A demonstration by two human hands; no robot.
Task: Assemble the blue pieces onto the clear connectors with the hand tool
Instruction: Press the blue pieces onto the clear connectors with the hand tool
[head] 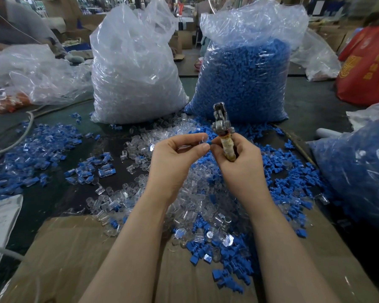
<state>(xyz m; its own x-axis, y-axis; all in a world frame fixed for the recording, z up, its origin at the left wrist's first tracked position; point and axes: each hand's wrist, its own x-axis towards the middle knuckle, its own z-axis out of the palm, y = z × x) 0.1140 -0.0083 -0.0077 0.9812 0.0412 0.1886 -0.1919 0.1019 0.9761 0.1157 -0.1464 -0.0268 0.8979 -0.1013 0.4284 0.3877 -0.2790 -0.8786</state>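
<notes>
Blue piece [207,141] pinched w/ clear connector [200,139] in left hand [175,160]; right hand [239,162] grips hand tool [223,132] upright, mid-bench.

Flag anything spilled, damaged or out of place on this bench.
Nothing looks damaged. Loose clear connectors and blue pieces lie scattered across the table and the cardboard, more like working stock than a spill. The tool has a worn, wrapped handle. Both big bags stand upright.

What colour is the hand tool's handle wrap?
Yellowish-tan, worn, on the hand tool gripped by the right hand; the head is grey metal. Head view.
</notes>
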